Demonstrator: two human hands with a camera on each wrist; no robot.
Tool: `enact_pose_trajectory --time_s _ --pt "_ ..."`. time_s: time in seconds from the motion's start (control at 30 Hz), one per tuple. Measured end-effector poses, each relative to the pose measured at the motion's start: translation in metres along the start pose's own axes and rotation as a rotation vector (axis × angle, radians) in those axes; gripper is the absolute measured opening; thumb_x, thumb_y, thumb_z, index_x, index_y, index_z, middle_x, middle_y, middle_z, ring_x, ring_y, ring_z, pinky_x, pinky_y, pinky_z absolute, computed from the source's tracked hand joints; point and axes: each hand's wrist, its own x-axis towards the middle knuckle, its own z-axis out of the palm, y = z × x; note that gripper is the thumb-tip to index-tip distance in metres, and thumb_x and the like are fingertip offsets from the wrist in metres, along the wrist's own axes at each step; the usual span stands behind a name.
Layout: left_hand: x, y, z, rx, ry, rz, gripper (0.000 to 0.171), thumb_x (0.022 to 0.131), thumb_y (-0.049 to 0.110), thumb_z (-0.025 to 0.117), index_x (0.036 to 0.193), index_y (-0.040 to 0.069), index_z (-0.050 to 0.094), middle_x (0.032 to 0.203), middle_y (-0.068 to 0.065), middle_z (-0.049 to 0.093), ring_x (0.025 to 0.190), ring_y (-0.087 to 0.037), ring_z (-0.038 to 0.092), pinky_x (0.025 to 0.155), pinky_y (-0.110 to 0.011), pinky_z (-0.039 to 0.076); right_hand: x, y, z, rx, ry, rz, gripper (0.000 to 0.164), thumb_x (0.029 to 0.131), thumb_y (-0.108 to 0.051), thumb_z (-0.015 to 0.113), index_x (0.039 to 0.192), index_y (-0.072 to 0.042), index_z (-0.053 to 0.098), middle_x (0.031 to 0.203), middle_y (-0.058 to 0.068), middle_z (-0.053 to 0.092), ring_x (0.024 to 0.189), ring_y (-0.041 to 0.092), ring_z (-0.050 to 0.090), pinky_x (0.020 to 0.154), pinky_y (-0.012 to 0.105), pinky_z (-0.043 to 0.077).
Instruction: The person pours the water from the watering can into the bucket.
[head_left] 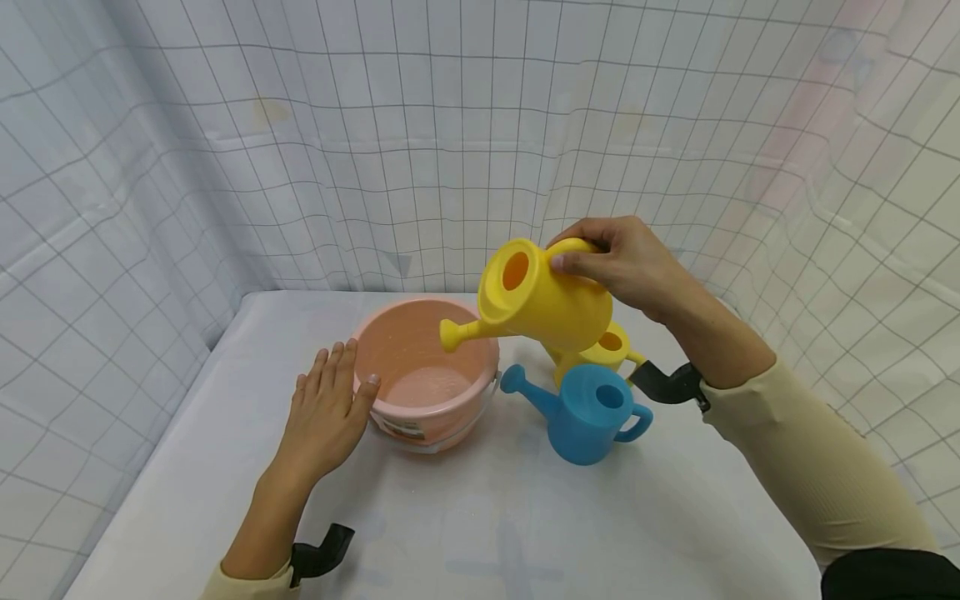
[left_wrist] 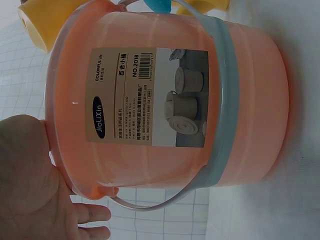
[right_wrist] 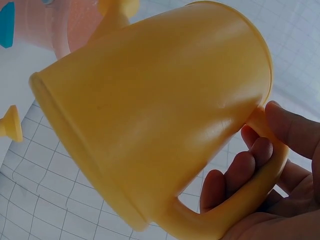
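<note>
My right hand (head_left: 626, 262) grips the handle (right_wrist: 250, 200) of a yellow watering can (head_left: 555, 304), fingers curled through it. The can is raised and tilted, its spout (head_left: 461, 333) over the right part of a pink bucket (head_left: 427, 408). At the bucket's left rim rests my left hand (head_left: 326, 417), its fingers straight. In the left wrist view the palm lies along the rim, beside the label (left_wrist: 147, 97) on the bucket's wall. A blue watering can (head_left: 588, 421) stands upright right of the bucket, with a second yellow watering can (head_left: 596, 358) behind it, partly hidden.
A white cloth covers the table (head_left: 517, 517). White curtains with a grid pattern (head_left: 465, 133) hang behind it and on both sides. The bucket's pale handle (left_wrist: 220, 100) hangs down against its outer wall. Black straps (head_left: 667, 383) sit at both wrists.
</note>
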Motion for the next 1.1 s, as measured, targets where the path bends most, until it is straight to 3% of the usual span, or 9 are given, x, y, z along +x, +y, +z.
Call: enact_pose_trajectory --time_s 1.1 --pt "0.0009 -0.0014 0.0007 0.001 0.013 0.014 0.07 0.1 0.052 0.024 0.153 0.011 0.004 0.157 -0.024 0.012 0.146 -0.043 0.002 0.11 -0.068 0.004 0.001 -0.0028 0.0013 -0.019 -0.017 -0.019 0.026 0.09 -0.027 0.065 0.109 -0.011 0.067 0.104 0.008 0.065 0.088 0.022 0.06 0.079 0.027 0.054"
